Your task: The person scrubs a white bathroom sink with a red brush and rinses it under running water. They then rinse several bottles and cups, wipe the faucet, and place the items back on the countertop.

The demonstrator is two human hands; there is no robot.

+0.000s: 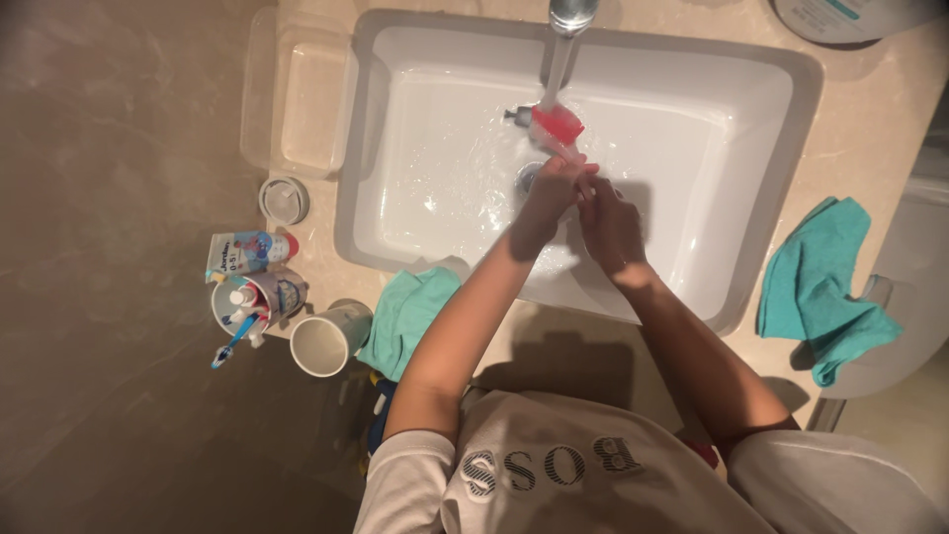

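Water runs from the chrome faucet [572, 14] into the white sink [692, 89]. My left hand [544, 198] holds a small red cup-like object [559, 124] up under the stream, gripping its lower end. My right hand [610, 222] is right beside the left, fingers curled and touching the left hand's fingers near the object's base. Whether the right hand also grips the object cannot be told. Both hands are over the sink's drain [529, 176].
A teal cloth [405, 311] hangs at the sink's near edge; another teal cloth [825, 287] lies on the beige counter at right. At left stand a white mug [326, 339], a cup with toothbrushes [247, 302], a small tube [247, 252] and a clear tray [301, 94].
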